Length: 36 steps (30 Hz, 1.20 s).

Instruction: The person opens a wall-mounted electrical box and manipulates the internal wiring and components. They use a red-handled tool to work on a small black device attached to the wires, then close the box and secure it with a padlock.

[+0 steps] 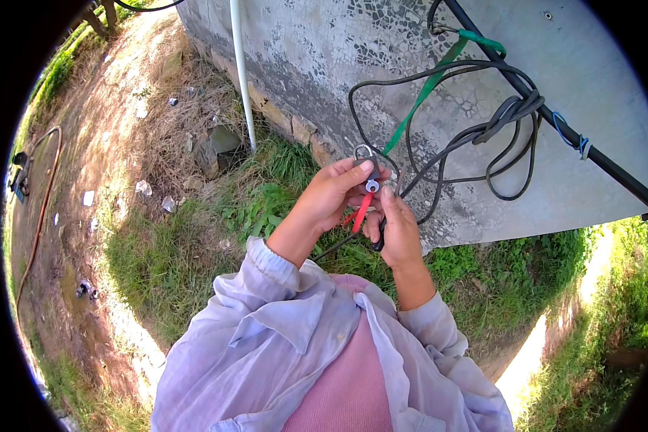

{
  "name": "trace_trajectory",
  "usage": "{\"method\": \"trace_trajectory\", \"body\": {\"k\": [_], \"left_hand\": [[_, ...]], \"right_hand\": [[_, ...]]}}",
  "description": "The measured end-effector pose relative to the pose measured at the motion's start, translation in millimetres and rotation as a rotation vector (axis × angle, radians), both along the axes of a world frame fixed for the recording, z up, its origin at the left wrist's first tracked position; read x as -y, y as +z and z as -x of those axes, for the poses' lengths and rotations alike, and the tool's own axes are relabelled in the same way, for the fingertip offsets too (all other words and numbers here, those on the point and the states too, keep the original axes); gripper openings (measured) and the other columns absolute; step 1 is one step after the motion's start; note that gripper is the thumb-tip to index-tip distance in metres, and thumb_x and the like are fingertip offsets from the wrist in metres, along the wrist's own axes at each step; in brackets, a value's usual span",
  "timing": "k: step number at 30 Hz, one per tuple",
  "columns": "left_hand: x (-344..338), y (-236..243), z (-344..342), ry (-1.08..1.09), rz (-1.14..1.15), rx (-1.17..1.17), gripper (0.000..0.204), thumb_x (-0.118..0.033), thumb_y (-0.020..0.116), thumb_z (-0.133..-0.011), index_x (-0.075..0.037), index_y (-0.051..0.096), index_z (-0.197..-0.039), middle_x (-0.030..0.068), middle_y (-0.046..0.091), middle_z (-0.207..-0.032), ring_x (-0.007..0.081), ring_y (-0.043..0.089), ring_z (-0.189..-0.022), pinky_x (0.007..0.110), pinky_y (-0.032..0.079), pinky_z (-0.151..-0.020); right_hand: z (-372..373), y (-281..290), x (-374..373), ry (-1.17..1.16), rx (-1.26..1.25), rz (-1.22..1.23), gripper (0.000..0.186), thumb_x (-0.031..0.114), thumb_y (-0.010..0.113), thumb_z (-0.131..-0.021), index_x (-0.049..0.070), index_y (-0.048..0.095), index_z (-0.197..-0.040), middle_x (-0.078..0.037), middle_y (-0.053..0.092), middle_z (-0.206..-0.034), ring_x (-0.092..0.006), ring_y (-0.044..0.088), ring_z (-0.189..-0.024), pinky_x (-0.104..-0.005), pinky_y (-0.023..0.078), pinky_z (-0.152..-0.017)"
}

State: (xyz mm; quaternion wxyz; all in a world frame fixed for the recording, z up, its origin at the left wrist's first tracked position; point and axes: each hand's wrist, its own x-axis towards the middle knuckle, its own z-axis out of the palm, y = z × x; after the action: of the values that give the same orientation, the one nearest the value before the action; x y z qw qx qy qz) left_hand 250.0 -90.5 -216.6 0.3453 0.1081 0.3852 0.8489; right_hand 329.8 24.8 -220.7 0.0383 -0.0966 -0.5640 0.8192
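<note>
Just ahead of my body, my left hand [329, 193] grips a dark padlock [367, 170], its thumb lying across the body. The silver shackle points up and away. At the padlock's lower end is a key [372, 186] with a round silver head, and a red ribbon [362, 212] hangs from it. My right hand [400, 232] is close beside, fingers curled and thumb tip near the key. A black rounded piece [379, 243] shows under those curled fingers; its kind is not clear. Whether the right fingertips touch the key cannot be told.
Beyond my hands stands a weathered grey wall [302, 65]. A looped black cable [475, 137] hangs from a dark slanting pipe [590, 155], with a green strap [426, 90] tied there. A white pipe [242, 72] rises at left. Grass [158, 266], litter and a rock [223, 139] lie around.
</note>
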Motion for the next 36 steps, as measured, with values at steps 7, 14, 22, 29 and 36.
{"method": "trace_trajectory", "body": {"k": [7,14,22,29,36], "left_hand": [[-4.0,8.2,-1.5,-0.01,0.023,-0.061,0.028,-0.024,0.054,-0.088,0.001,0.056,-0.1,0.0109,0.061,-0.1,0.0167,0.058,-0.085,0.032,0.047,-0.077],[-5.6,6.7,-2.3,-0.101,-0.032,-0.036,0.029,-0.024,0.053,-0.088,0.003,0.056,-0.099,0.0121,0.061,-0.096,0.0192,0.059,-0.084,0.032,0.049,-0.072],[-6.4,0.3,-4.3,-0.197,-0.127,-0.007,0.031,-0.025,0.052,-0.089,0.004,0.055,-0.1,0.0132,0.06,-0.084,0.0196,0.057,-0.06,0.03,0.049,-0.05],[-10.1,-1.6,-5.5,-0.143,-0.083,-0.023,0.03,-0.025,0.052,-0.089,0.004,0.055,-0.098,0.0136,0.06,-0.087,0.0183,0.059,-0.069,0.03,0.051,-0.056],[-16.1,-7.9,-3.5,-0.059,-0.038,0.062,0.026,-0.023,0.05,-0.09,0.002,0.055,-0.095,0.0157,0.061,-0.095,0.0214,0.061,-0.076,0.032,0.052,-0.061]], "right_hand": [[1.1,0.9,-10.3,0.056,-0.012,-0.167,0.033,0.032,0.041,-0.094,0.002,0.052,-0.091,-0.006,0.057,-0.07,-0.0077,0.04,-0.042,-0.0223,0.035,-0.043],[1.3,-0.4,-8.8,-0.001,0.01,-0.148,0.032,0.032,0.041,-0.094,0.003,0.052,-0.087,-0.005,0.053,-0.063,-0.0073,0.041,-0.042,-0.0209,0.033,-0.042],[0.2,-0.5,-3.4,-0.032,-0.012,0.0,0.031,0.029,0.041,-0.094,0.003,0.053,-0.085,-0.005,0.053,-0.061,-0.0081,0.042,-0.041,-0.0201,0.033,-0.041],[-2.3,-2.9,-4.0,-0.023,0.003,0.111,0.03,0.028,0.042,-0.093,0.003,0.054,-0.084,-0.004,0.052,-0.059,-0.0076,0.042,-0.041,-0.0199,0.033,-0.04],[1.7,-9.6,-5.4,-0.04,-0.025,-0.098,0.03,0.029,0.042,-0.093,0.003,0.054,-0.082,-0.003,0.052,-0.06,-0.0078,0.041,-0.041,-0.0201,0.034,-0.04]]}}
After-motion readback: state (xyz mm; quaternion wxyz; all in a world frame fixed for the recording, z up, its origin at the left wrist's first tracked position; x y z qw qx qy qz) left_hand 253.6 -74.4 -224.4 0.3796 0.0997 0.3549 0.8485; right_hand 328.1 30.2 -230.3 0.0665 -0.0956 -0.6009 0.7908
